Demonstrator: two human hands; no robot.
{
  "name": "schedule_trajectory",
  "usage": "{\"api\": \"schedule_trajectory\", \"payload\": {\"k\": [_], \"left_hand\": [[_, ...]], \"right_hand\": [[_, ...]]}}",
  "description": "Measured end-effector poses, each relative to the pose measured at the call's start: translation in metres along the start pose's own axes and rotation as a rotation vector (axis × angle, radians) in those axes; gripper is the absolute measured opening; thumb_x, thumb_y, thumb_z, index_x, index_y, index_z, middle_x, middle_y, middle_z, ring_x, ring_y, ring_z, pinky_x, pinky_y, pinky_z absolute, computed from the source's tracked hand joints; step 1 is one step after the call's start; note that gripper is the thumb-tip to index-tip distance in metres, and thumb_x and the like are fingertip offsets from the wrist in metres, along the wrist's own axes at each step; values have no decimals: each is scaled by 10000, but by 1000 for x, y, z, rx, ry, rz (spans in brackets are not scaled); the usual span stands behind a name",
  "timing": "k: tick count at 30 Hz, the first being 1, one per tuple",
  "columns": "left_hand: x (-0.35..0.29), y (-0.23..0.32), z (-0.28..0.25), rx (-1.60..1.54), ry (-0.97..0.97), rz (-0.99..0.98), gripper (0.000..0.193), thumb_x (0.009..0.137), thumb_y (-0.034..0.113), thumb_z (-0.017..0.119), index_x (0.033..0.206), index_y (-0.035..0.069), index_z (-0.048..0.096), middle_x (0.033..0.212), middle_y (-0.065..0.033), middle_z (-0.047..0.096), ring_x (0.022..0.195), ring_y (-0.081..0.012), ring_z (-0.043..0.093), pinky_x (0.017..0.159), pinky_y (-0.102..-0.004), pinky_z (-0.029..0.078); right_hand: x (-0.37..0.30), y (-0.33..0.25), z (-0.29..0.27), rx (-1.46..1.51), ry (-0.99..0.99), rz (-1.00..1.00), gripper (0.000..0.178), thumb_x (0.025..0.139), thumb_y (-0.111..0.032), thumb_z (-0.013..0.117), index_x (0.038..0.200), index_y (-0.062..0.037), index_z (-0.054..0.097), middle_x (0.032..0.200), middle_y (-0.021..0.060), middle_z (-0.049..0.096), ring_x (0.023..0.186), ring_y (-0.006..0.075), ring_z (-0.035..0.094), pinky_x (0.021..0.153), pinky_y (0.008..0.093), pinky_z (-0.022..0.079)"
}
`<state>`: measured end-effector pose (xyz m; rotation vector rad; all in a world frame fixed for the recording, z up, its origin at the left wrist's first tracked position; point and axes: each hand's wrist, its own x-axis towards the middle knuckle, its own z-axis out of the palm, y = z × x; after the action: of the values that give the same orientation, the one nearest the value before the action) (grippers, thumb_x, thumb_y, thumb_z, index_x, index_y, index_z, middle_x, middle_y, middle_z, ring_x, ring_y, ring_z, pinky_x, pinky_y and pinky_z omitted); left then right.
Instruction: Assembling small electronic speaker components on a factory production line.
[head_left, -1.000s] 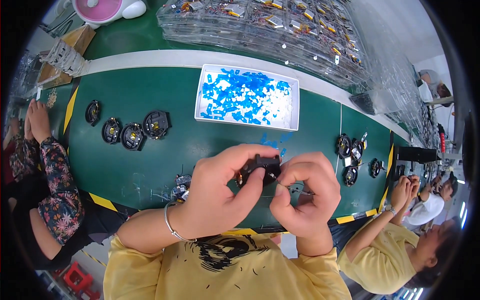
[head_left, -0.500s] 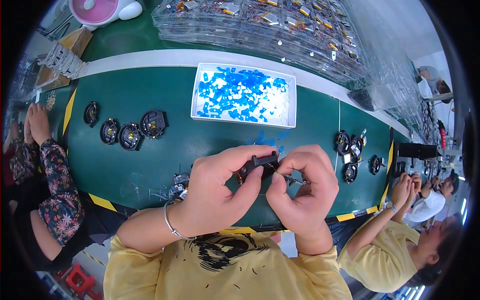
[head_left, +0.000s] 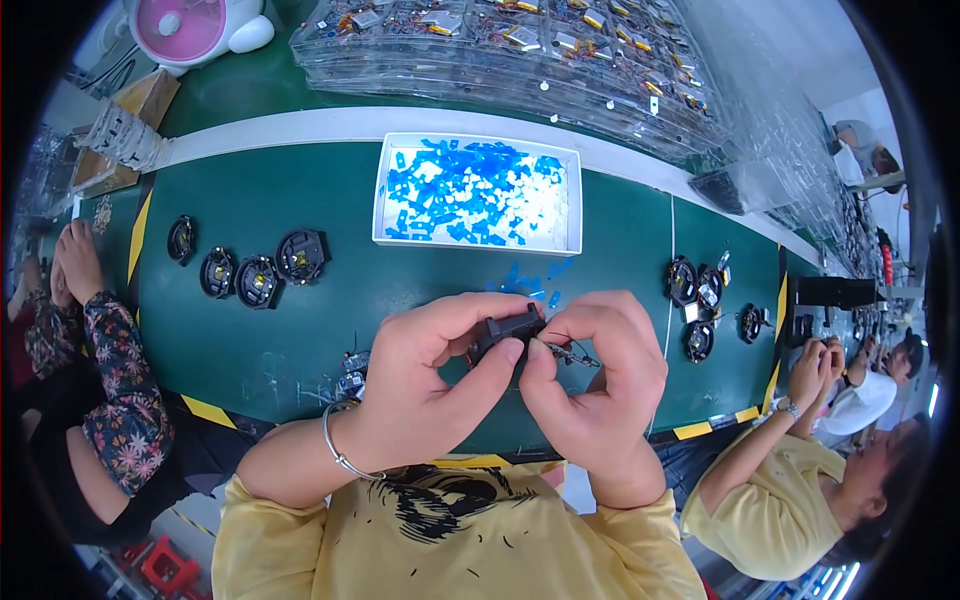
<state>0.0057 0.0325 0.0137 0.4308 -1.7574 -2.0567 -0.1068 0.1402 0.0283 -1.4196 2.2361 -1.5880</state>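
My left hand (head_left: pixel 420 360), with a silver bangle at the wrist, grips a black plastic housing (head_left: pixel 508 326) between thumb and fingers. Against its right side, my right hand (head_left: pixel 610 395) pinches thin wires (head_left: pixel 572 354) that trail across the curled fingers. What exactly lies between the right fingertips is too small to make out. Loose blue pieces (head_left: pixel 530 276) lie on the green table just beyond the hands. Close to my left wrist rest small electronic parts (head_left: pixel 352 378), partly covered by the hand.
Behind the hands stands a white box (head_left: pixel 378 215) of blue pieces. Round black housings (head_left: pixel 257 282) sit at left, with more housings (head_left: pixel 699 342) at right. Stacked clear trays (head_left: pixel 420 75) of wired parts line the back. Co-workers' hands (head_left: pixel 815 375) are busy on both sides.
Both hands and the black housing have shifted slightly left in the picture. The housing is turned a little, and the right fingertips remain pinched beside it.
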Motion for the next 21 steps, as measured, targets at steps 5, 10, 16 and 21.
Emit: {"api": "schedule_trajectory", "payload": {"k": [5,10,16,21], "left_hand": [[3,-4,0,-47,17,43,270,852,-95,542,1116,-46,574,1069,-126,630,958,-143,609,813,-258,503],[4,-3,1,-73,44,39,241,862,-71,562,1098,-30,589,1029,-99,635,938,-119,610,770,-232,499],[8,0,0,49,55,-8,132,895,-50,518,1018,-17,553,968,-80,620,874,-91,582,754,-228,483],[10,-12,-7,-139,47,-49,124,909,3,517,1032,-8,530,982,-75,600,877,-78,554,774,-232,471]], "right_hand": [[0,0,0,-12,-6,-18,169,626,39,668,760,-15,581,758,89,575,679,202,551,583,277,447],[0,-1,0,-20,0,-56,180,635,43,684,780,-18,597,759,91,581,654,195,557,556,266,449],[-2,2,6,47,-28,-81,178,691,58,695,824,-11,599,764,89,587,657,159,569,549,250,452],[-3,5,7,374,-145,266,266,755,80,658,986,10,548,841,36,583,751,90,559,666,218,466]]}}
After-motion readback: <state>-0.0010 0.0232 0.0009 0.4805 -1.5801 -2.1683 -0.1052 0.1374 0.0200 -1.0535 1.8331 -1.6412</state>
